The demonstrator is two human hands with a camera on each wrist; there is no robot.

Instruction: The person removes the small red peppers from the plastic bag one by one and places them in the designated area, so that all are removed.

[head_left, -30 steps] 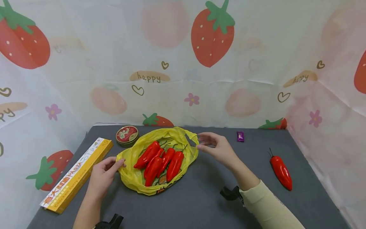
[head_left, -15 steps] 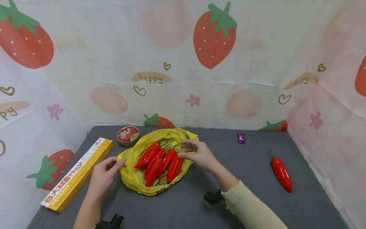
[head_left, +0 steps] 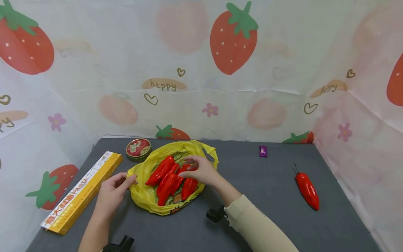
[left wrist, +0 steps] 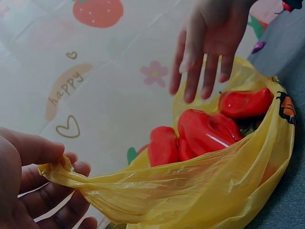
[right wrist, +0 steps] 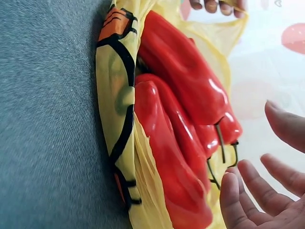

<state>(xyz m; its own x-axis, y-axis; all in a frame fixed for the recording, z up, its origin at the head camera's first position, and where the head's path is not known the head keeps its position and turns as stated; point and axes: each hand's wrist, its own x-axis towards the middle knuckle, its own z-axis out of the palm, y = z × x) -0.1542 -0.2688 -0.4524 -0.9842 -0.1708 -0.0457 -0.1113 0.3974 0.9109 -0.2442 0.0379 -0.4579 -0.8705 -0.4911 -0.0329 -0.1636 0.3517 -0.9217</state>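
A yellow plastic bag (head_left: 137, 195) lies spread around several shiny red chili peppers (head_left: 168, 188) with thin dark stems. At its left rim my left hand (head_left: 111, 195) pinches the plastic between thumb and fingers; the left wrist view shows the gathered corner in that grip (left wrist: 57, 171). My right hand (head_left: 203, 171) hovers over the peppers, partly covering them in the head view. Its fingers are loosely spread and hold nothing; in the right wrist view they (right wrist: 257, 191) are close to the pepper stems. Something brownish beneath the peppers is too small to identify.
A yellow and white pasta box (head_left: 83, 192) lies slanted on the left. Behind the bag's left side stands a round red tin (head_left: 138, 148). One more red chili pepper (head_left: 306, 190) and a small purple wrapped packet (head_left: 263, 151) lie on the right of the grey table (head_left: 252, 175).
My right hand has left the bag's right rim and moved left over the peppers. The left hand has kept its grip on the left rim.
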